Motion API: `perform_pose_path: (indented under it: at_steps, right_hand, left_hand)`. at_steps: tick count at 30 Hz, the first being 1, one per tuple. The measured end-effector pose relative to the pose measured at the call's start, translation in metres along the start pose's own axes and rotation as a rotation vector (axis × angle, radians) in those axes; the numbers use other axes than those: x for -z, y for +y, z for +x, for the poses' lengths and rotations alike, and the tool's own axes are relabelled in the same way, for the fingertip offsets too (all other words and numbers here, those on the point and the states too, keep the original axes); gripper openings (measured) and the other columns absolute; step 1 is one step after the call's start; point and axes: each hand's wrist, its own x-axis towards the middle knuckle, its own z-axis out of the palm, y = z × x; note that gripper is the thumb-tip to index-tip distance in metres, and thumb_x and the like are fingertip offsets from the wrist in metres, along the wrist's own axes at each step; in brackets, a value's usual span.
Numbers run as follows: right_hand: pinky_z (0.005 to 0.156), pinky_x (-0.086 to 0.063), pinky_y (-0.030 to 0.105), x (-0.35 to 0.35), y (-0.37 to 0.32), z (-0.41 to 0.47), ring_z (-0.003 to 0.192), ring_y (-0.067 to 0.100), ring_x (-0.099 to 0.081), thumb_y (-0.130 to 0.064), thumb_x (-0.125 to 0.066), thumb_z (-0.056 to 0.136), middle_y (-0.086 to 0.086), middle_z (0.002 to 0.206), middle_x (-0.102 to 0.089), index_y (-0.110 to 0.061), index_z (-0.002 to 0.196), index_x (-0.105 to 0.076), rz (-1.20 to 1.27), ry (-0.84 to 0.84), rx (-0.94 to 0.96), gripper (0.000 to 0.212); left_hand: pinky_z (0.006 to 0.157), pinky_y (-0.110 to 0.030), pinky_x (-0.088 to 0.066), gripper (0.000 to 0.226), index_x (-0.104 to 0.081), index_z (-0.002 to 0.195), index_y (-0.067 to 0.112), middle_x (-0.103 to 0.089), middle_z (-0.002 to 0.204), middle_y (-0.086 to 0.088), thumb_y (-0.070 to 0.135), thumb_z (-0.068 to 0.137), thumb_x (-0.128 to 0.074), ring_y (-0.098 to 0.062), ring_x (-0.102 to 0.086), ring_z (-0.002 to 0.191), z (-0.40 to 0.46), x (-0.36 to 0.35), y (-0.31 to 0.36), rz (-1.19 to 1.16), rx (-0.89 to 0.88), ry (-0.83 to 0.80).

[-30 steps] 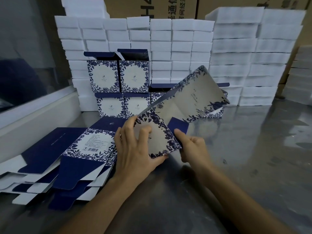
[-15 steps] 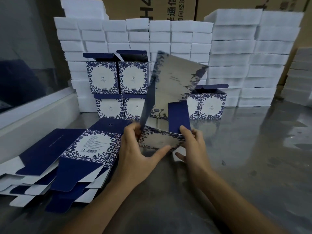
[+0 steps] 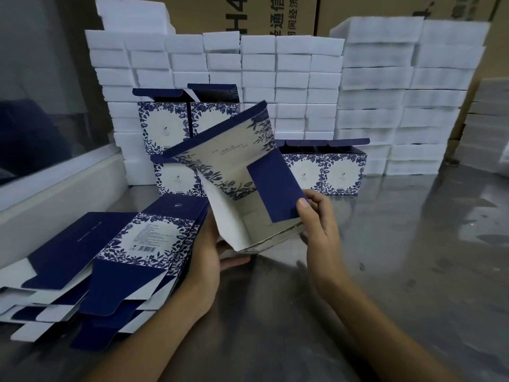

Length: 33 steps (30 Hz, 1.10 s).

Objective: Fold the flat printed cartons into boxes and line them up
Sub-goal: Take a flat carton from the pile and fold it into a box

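Note:
A blue-and-white floral carton [image 3: 237, 172] is opened into a box shape and tilted, its white inside facing me. My left hand [image 3: 209, 260] holds it from below and behind, fingers curled round its lower left edge. My right hand [image 3: 319, 227] grips the right side, thumb pressing a dark blue flap [image 3: 275, 188] inward. A pile of flat cartons [image 3: 110, 260] lies at the left. Folded boxes [image 3: 325, 169] stand at the back, some stacked two high [image 3: 165, 125], lids up.
Stacks of white foam blocks [image 3: 385, 92] wall off the back of the shiny metal table [image 3: 399, 257]. Brown shipping cartons [image 3: 275, 12] rise behind them. A white ledge and window [image 3: 55, 177] run along the left.
The carton went from half-flat to an opened box shape and tipped toward me. My right thumb moved onto the blue flap; my left hand slid under the carton.

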Motion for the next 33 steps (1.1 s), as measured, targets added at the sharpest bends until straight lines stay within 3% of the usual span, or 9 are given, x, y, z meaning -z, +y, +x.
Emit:
perform_pose_path:
  at_steps: [3,6,9,11,16,21,25,28,33]
  right_hand:
    - [0.078,-0.049,0.018,0.002,-0.002,-0.001,0.1,0.007,-0.06,-0.061,-0.056,0.076,0.005,0.12,-0.06,-0.022,0.119,-0.056,-0.011,0.018,0.087,0.058]
    - [0.078,-0.051,0.024,0.004,-0.003,0.001,0.097,0.02,-0.061,-0.061,-0.055,0.077,0.012,0.118,-0.062,-0.02,0.114,-0.058,-0.037,0.068,0.138,0.056]
    - [0.078,-0.051,0.028,0.004,-0.004,0.002,0.093,0.017,-0.061,-0.061,-0.053,0.079,0.014,0.113,-0.063,-0.016,0.111,-0.06,-0.074,0.1,0.173,0.056]
    - [0.083,-0.052,0.042,0.004,-0.004,0.002,0.099,0.023,-0.062,-0.061,-0.052,0.08,0.014,0.112,-0.063,-0.014,0.112,-0.062,-0.105,0.092,0.185,0.058]
    - [0.089,-0.047,0.06,0.003,-0.005,-0.001,0.106,0.031,-0.058,-0.057,-0.055,0.082,0.009,0.109,-0.063,-0.022,0.108,-0.064,-0.176,0.063,0.258,0.045]
    - [0.09,-0.047,0.057,0.005,-0.008,-0.002,0.105,0.028,-0.057,-0.055,-0.056,0.082,0.005,0.106,-0.063,-0.027,0.104,-0.064,-0.196,0.063,0.277,0.037]
    - [0.092,-0.047,0.045,0.003,-0.008,-0.003,0.105,0.021,-0.056,-0.057,-0.056,0.082,-0.002,0.106,-0.062,-0.037,0.103,-0.06,-0.271,0.083,0.318,0.029]
    - [0.094,-0.046,0.038,0.001,-0.007,-0.002,0.109,0.018,-0.055,-0.061,-0.056,0.081,-0.006,0.108,-0.061,-0.041,0.102,-0.058,-0.298,0.092,0.31,0.03]
    - [0.092,-0.043,0.024,0.003,-0.006,-0.001,0.111,0.013,-0.054,-0.066,-0.057,0.078,-0.011,0.109,-0.06,-0.042,0.103,-0.058,-0.298,0.103,0.302,0.035]
  left_hand:
    - [0.068,-0.038,-0.059,0.07,-0.059,0.125,0.037,-0.072,0.114,0.002,0.08,0.071,-0.05,-0.019,-0.07,0.101,-0.004,0.004,0.002,-0.026,0.033,-0.127]
    - [0.08,-0.046,-0.058,0.093,-0.054,0.132,0.031,-0.069,0.121,-0.004,0.089,0.06,-0.054,-0.025,-0.066,0.111,-0.004,0.004,0.002,0.044,0.048,-0.183]
    - [0.077,-0.039,-0.058,0.064,-0.052,0.121,0.043,-0.069,0.111,0.005,0.076,0.067,-0.061,-0.018,-0.067,0.104,-0.001,0.004,-0.001,0.091,-0.099,-0.178]
    - [0.071,-0.034,-0.058,0.04,-0.058,0.109,0.048,-0.07,0.107,0.008,0.066,0.073,-0.063,-0.014,-0.069,0.098,0.0,0.006,0.002,0.097,-0.138,-0.121]
    - [0.059,-0.034,-0.058,0.038,-0.063,0.101,0.023,-0.072,0.09,-0.004,0.058,0.088,-0.057,-0.016,-0.073,0.076,0.01,0.016,0.007,0.168,-0.078,0.149]
    - [0.06,-0.05,-0.06,0.024,-0.066,0.09,0.017,-0.072,0.075,-0.008,0.038,0.096,-0.057,-0.024,-0.071,0.063,0.011,0.013,0.003,0.215,0.061,0.14]
    - [0.052,-0.036,-0.053,0.032,-0.069,0.065,0.02,-0.065,0.062,-0.011,0.035,0.093,-0.063,-0.023,-0.063,0.054,0.007,0.011,0.001,0.219,0.087,0.164]
    - [0.043,-0.028,-0.047,0.059,-0.049,0.037,0.02,-0.049,0.042,-0.006,0.036,0.093,-0.062,-0.02,-0.053,0.041,0.007,0.011,0.002,0.245,0.032,0.196]
    - [0.041,-0.023,-0.043,0.066,-0.039,0.035,0.014,-0.039,0.035,-0.01,0.036,0.096,-0.055,-0.021,-0.045,0.032,0.002,0.007,0.004,0.237,0.042,0.072]
